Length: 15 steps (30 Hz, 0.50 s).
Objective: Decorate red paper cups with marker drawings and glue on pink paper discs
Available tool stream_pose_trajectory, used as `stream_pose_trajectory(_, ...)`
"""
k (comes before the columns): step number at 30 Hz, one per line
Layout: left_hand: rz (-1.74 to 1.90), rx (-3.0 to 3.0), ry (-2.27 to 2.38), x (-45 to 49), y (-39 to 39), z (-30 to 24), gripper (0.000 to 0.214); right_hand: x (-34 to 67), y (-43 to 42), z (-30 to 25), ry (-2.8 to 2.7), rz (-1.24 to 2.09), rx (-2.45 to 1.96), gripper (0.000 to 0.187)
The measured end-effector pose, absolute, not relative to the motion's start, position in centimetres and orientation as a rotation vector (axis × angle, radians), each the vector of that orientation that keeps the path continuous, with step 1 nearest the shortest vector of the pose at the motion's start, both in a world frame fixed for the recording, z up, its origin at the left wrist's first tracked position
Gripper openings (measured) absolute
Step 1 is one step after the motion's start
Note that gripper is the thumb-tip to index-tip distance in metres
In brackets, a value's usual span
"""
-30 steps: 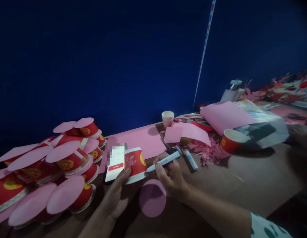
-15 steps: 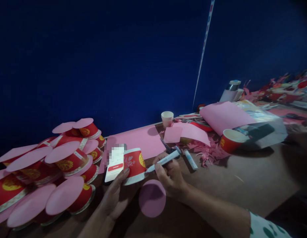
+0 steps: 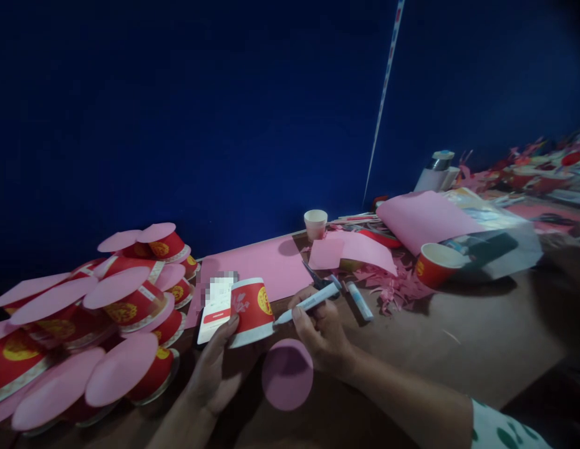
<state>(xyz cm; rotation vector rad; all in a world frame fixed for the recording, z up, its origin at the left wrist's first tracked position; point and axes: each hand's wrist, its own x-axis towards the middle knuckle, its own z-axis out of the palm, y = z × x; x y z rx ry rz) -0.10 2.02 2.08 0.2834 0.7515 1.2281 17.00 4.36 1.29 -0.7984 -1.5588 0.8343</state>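
Note:
My left hand [image 3: 215, 368] grips a red paper cup [image 3: 249, 321] with a yellow emblem and white edges, thumb on its near left side. The cup is tilted, and the fingers behind it are hidden. In my right hand [image 3: 322, 337] is a slim white glue pen [image 3: 309, 304], held like a pencil. Its pointed tip is at the cup's lower right edge; I cannot tell whether it touches. Below the cup lies a round pink paper disc [image 3: 287, 375] on the brown table [image 3: 463, 337]. A phone [image 3: 218, 305] with a lit screen lies behind the cup.
Red cups with pink discs [image 3: 116, 288] are piled at left. Pink paper sheets [image 3: 271, 265] lie at the back, near a white cup [image 3: 315, 224]. A second white tube [image 3: 360, 302], pink shreds [image 3: 402, 284] and an upright red cup [image 3: 437, 271] are at right. A blue wall [image 3: 224, 125] rises behind.
The cup in my left hand has shifted slightly left and up. The pen has moved a little left with it, its tip still by the cup's edge.

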Motion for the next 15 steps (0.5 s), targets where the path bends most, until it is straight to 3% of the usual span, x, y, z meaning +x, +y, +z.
stream_pose_trajectory(15,1.203,0.302,0.684,-0.64,2.15,1.54,0.045,17.05,4.24,1.91,-1.49,0.87,-0.776,0.007)
